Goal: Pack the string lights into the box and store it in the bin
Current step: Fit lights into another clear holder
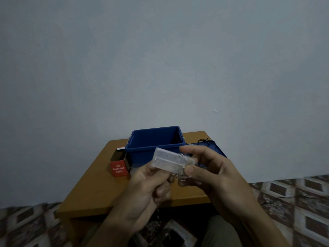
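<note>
Both hands hold the string lights [169, 162] above the near half of the small wooden table [99, 189]: a clear plastic battery case with thin wire wound around its right end. My left hand [151, 186] grips the case's lower left end. My right hand [204, 168] pinches the wire-wrapped right end between thumb and fingers. A short strand of wire dangles below my left hand. Left of my hands lies a red box [119, 168] labelled "LED Decorative Lights", its flap open toward the back. An open blue bin [154, 141] stands behind the hands.
The bin's blue lid [216, 148] lies flat on the table to the right, with a small dark cord [204, 140] at its far edge. A plain wall rises behind the table. Patterned floor covering [293, 202] surrounds the table, and my knee [222, 232] shows at the bottom.
</note>
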The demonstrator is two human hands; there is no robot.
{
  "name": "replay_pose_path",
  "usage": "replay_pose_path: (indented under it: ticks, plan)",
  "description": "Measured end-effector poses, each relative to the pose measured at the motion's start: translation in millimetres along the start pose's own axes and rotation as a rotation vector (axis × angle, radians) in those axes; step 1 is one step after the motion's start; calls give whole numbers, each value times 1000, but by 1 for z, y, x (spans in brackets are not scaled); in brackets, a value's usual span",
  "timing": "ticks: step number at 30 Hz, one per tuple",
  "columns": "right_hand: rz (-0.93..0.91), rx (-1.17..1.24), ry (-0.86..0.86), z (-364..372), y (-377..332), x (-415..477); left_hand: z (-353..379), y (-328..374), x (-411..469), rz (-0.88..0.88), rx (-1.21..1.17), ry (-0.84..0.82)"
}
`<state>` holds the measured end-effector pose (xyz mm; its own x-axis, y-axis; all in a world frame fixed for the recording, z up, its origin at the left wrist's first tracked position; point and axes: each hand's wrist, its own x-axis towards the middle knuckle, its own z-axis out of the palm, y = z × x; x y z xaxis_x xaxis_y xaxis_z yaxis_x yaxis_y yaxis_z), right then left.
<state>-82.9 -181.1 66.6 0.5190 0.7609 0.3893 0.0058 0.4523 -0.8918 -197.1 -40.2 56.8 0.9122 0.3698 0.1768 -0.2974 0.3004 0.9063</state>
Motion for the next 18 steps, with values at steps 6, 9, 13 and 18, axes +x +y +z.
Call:
replay_pose_path:
  ticks: [6, 9, 13, 18]
  plan:
    - [-18, 15, 148, 7, 5, 1, 10, -1, -4, 105, 210, 121]
    - [-31, -15, 170, 9, 5, -1, 14, 1, -4, 195, 421, 200]
    - [-20, -64, 124, 7, 0, -2, 20, 6, -8, 275, 606, 225]
    - [2, -97, 101, 4, -1, -3, 21, 9, -10, 287, 605, 228]
